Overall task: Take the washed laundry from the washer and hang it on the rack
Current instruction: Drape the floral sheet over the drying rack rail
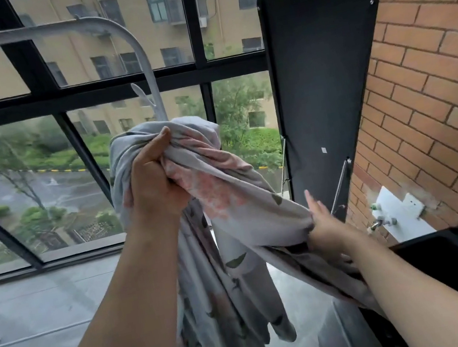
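A large pale grey sheet (pixel 225 192) with pink flowers and green leaves hangs twisted in the middle of the view. My left hand (pixel 155 180) is raised and clenched on a bunched upper part of it. Lower right, my right hand (pixel 325 223) grips the stretch of sheet that runs down into the dark top-loading washer (pixel 440 267). The washer's black lid (pixel 327 79) stands upright behind. A grey metal drying rack (pixel 137 61) curves from the top left down behind the sheet, with a small hook on its post. The sheet's lower folds dangle toward the floor.
Black-framed windows (pixel 120 85) fill the far side, with trees and a building outside. A brick wall (pixel 431 61) stands at the right, with a tap (pixel 382 223) and white fitting beside the washer. Grey tiled floor (pixel 49 321) lies at lower left.
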`<state>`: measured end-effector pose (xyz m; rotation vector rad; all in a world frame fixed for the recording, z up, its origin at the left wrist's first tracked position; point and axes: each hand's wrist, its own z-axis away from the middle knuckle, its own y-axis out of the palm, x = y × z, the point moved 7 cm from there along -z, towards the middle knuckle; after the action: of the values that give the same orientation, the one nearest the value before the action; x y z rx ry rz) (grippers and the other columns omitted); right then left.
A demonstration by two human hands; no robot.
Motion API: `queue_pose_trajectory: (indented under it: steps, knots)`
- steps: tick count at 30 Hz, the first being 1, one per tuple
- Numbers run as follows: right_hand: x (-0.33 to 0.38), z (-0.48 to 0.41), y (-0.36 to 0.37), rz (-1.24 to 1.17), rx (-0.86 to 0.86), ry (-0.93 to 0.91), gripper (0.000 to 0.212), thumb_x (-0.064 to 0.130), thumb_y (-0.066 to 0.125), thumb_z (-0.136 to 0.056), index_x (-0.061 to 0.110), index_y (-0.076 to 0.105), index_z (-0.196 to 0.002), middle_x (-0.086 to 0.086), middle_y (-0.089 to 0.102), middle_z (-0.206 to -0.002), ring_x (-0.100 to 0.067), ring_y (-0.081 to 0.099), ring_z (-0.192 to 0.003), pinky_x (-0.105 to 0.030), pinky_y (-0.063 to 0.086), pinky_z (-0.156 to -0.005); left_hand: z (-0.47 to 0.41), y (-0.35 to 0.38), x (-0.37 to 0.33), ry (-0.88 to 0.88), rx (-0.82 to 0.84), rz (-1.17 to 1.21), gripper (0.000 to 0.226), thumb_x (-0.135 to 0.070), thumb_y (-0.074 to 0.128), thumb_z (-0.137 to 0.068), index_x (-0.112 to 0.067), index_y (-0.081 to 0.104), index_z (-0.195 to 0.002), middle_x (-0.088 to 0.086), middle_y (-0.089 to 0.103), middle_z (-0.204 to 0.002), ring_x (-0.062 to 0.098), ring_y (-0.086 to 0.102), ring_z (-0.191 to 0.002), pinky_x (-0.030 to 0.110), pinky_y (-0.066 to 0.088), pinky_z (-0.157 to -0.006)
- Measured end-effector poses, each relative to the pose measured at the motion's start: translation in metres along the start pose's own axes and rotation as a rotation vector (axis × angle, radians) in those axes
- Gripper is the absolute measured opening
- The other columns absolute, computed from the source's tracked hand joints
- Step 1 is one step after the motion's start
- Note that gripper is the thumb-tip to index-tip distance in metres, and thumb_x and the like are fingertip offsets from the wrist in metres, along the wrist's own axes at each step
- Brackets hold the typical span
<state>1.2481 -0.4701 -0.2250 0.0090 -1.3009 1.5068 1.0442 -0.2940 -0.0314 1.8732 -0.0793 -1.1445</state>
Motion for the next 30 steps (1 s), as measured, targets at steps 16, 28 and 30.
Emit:
queue_pose_trajectory:
  steps: [16,28,30]
  knots:
    - [0.101,-0.004,0.036,0.191,-0.193,-0.225,0.029,0.037,0.062,-0.086,0.021,0.068,-0.110,-0.008,0.071,-0.111,-0.032,0.064,-0.106,-0.033,0.047,-0.077,0.017,-0.014,-0.025,0.018,-0.085,-0.029,0.031,-0.025,0.053,-0.091,0.005,0.058,-0.102,0.023,0.060,-0.100,0.037,0.061,-0.098,0.052,0.050,-0.097]
    - [0.238,0.061,-0.078,-0.941,-0.567,-0.893,0.031,0.016,0.036,-0.104,0.011,0.051,-0.077,-0.005,0.051,-0.074,-0.014,0.049,-0.068,-0.028,0.047,-0.068,0.028,-0.049,-0.056,0.092,-0.184,0.000,0.068,-0.032,0.052,-0.094,0.012,0.036,-0.143,0.035,0.041,-0.144,0.047,0.049,-0.129,0.059,0.036,-0.111]
    - [0.221,0.034,-0.065,-0.701,-0.593,-0.790,0.036,0.041,0.034,-0.096,0.013,0.055,-0.087,-0.013,0.055,-0.088,-0.026,0.051,-0.080,-0.040,0.048,-0.076,0.029,-0.051,-0.058,0.109,-0.212,-0.012,0.065,-0.030,0.051,-0.094,0.012,0.037,-0.141,0.034,0.041,-0.144,0.047,0.048,-0.129,0.058,0.040,-0.108]
